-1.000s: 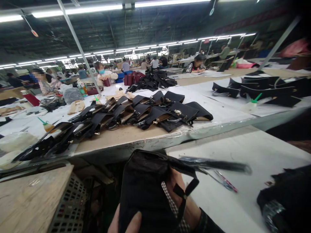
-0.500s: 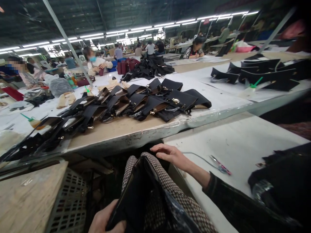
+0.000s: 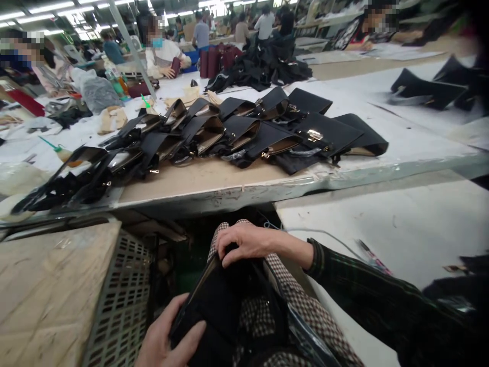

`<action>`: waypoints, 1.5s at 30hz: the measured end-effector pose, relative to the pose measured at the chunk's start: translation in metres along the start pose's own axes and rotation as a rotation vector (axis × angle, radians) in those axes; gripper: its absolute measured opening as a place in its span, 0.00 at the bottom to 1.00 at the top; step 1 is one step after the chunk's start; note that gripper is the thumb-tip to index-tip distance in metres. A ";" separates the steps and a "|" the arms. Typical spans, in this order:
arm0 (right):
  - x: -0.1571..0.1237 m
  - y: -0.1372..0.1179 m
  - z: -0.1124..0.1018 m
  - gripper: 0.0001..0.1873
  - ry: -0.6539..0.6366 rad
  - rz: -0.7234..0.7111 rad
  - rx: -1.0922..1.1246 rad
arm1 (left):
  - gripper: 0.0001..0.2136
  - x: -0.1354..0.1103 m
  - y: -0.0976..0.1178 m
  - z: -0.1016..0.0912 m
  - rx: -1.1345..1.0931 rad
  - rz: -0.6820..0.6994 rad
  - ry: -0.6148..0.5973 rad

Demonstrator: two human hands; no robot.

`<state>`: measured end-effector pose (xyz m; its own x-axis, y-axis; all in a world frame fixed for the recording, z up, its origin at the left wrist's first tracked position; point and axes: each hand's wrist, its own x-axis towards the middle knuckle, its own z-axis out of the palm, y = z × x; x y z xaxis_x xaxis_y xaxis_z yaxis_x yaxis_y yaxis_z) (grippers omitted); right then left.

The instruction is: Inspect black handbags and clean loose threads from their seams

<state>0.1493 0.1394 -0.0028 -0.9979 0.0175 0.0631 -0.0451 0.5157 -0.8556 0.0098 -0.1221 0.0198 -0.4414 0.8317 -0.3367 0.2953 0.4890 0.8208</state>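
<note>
A black bag (image 3: pixel 214 306) lies open across my lap, over checked trousers. My left hand (image 3: pixel 171 331) grips its near left edge, thumb on the inner side and fingers outside. At the bag's far end my right hand (image 3: pixel 244 242) is closed over the rim, fingers curled down with the thumb below. A strip of clear plastic wrap (image 3: pixel 309 331) hangs along the bag's right side. The inside of the bag is dark, and its bottom is hidden.
Rows of black bags (image 3: pixel 237 130) with gold clasps cover the long white table (image 3: pixel 344 92) ahead. To my left a cardboard sheet (image 3: pixel 53 275) tops a plastic crate (image 3: pixel 118 295). Thread snips (image 3: pixel 376 260) lie on the side table (image 3: pixel 336 214) at right. Co-workers sit beyond.
My right hand has come from above and right of the bag onto its far rim and closed there. The left hand keeps its hold. The view has tilted downward.
</note>
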 end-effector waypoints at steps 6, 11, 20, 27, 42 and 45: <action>0.005 0.004 0.004 0.11 0.050 0.100 0.048 | 0.15 -0.003 -0.012 -0.015 0.016 0.049 0.226; 0.007 0.008 0.007 0.12 0.079 0.117 0.066 | 0.17 -0.002 -0.004 -0.006 -0.238 -0.184 0.228; 0.001 0.012 0.005 0.11 0.076 0.064 0.155 | 0.09 0.000 -0.012 -0.002 0.148 0.210 0.363; -0.007 0.014 0.001 0.10 0.007 0.038 0.213 | 0.07 0.000 -0.015 0.003 0.277 0.358 0.407; -0.014 0.013 0.001 0.10 0.032 0.014 0.202 | 0.11 -0.001 -0.014 0.004 0.573 0.566 0.335; -0.014 0.014 0.001 0.10 0.035 0.008 0.203 | 0.11 -0.002 -0.014 0.008 0.567 0.548 0.365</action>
<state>0.1628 0.1451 -0.0159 -0.9961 0.0525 0.0703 -0.0490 0.3324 -0.9419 0.0130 -0.1285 0.0050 -0.3288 0.8996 0.2874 0.8806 0.1821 0.4374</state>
